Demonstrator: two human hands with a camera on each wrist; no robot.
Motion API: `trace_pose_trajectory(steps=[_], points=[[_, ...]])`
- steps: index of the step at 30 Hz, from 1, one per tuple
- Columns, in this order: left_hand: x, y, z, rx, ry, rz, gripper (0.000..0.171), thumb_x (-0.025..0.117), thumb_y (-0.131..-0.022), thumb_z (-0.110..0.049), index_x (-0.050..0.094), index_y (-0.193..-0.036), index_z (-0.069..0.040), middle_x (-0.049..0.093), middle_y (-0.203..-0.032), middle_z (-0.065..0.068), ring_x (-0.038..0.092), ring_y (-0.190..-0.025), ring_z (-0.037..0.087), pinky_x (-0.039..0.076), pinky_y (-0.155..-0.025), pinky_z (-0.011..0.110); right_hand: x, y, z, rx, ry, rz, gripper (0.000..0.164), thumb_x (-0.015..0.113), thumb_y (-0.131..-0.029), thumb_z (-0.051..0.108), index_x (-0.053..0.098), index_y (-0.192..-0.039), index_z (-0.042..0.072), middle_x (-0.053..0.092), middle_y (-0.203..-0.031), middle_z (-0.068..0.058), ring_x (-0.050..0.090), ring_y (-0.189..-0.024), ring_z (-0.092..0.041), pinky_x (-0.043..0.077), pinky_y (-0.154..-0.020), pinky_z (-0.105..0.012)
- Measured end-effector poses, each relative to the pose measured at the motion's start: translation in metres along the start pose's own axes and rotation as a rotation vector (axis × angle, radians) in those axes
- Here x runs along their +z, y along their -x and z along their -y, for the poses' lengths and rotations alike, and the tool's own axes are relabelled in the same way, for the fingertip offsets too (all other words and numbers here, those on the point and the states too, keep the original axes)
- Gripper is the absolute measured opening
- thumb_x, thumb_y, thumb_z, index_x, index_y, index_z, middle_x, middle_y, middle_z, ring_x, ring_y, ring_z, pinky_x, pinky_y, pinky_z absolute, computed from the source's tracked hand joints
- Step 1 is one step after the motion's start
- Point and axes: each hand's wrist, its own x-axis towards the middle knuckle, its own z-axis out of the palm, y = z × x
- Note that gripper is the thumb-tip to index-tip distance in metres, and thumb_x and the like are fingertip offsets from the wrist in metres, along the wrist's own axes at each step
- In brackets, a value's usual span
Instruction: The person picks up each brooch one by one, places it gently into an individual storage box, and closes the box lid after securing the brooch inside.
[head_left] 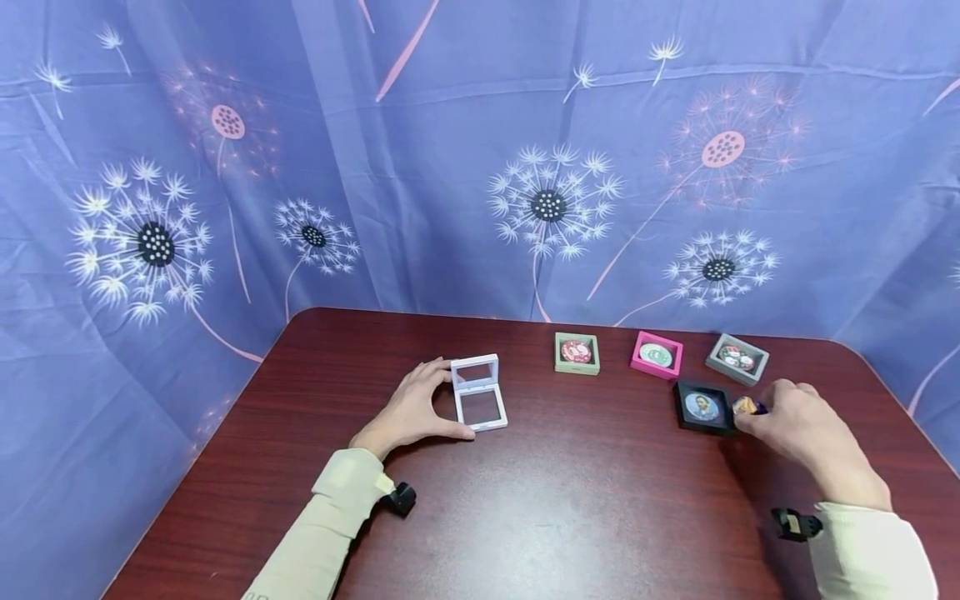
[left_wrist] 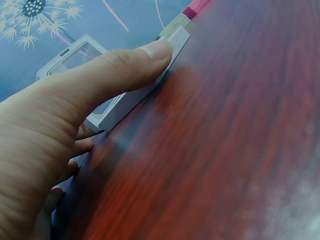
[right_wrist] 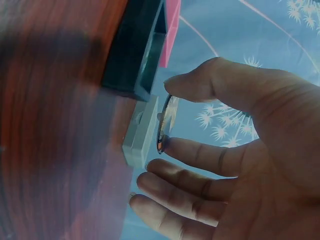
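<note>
My left hand (head_left: 408, 410) holds a white hinged display case (head_left: 480, 387) that lies on the table with its lid raised. The thumb presses along the case's near side in the left wrist view, and the other fingers reach behind it. Its clear windows show no badge inside. Between thumb and index finger, my right hand (head_left: 806, 429) pinches a small round badge (right_wrist: 167, 122) by its edges, with orange and dark colours on it. Just left of that hand sits a black square case (head_left: 706, 430) with a round blue portrait badge in it.
Behind the black case stand a grey case (head_left: 749, 377) and a pink case (head_left: 656, 372), each holding a round badge. A light green case (head_left: 577, 369) with a red badge stands farther left. The brown table (head_left: 555, 517) meets a blue dandelion-print cloth (head_left: 450, 208) at the back.
</note>
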Motion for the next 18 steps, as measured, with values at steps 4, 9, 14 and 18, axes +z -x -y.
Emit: trace_pose_trajectory(steps=[4,9,14,18], points=[[0.001,0.000,0.001,0.003,-0.001,-0.002,0.092,0.075,-0.049,-0.081,0.058,-0.121,-0.025,0.034,-0.152,0.000,0.023,-0.142,0.021,0.021,-0.112,0.050,-0.001,0.000,0.007,-0.004,0.006,-0.002,0.049,0.071,-0.079,0.033,0.054,-0.087,-0.013,0.049,-0.085,-0.031,0.051,-0.079,-0.044,0.043,-0.071,-0.061],[0.001,0.000,0.001,0.000,-0.006,-0.004,0.094,0.074,-0.049,-0.081,0.058,-0.122,-0.024,0.034,-0.152,0.001,0.023,-0.143,0.021,0.020,-0.112,0.050,-0.001,0.000,0.019,-0.018,-0.002,-0.011,0.046,0.071,-0.078,0.032,0.053,-0.083,-0.010,0.048,-0.081,-0.028,0.052,-0.074,-0.040,0.044,-0.068,-0.059],[0.002,0.000,0.002,-0.007,-0.009,-0.004,0.094,0.074,-0.049,-0.081,0.058,-0.123,-0.024,0.033,-0.153,0.002,0.022,-0.143,0.024,0.021,-0.112,0.051,0.000,0.001,0.032,-0.035,-0.010,0.000,0.043,0.072,-0.078,0.031,0.056,-0.083,-0.008,0.050,-0.080,-0.023,0.050,-0.074,-0.035,0.044,-0.065,-0.054],[0.001,0.000,0.001,-0.013,-0.011,0.003,0.094,0.074,-0.049,-0.082,0.058,-0.122,-0.025,0.033,-0.153,0.001,0.022,-0.143,0.024,0.021,-0.112,0.050,0.002,0.001,0.041,-0.056,-0.011,-0.011,0.045,0.072,-0.078,0.029,0.057,-0.089,-0.011,0.051,-0.083,-0.026,0.050,-0.079,-0.037,0.044,-0.068,-0.055]])
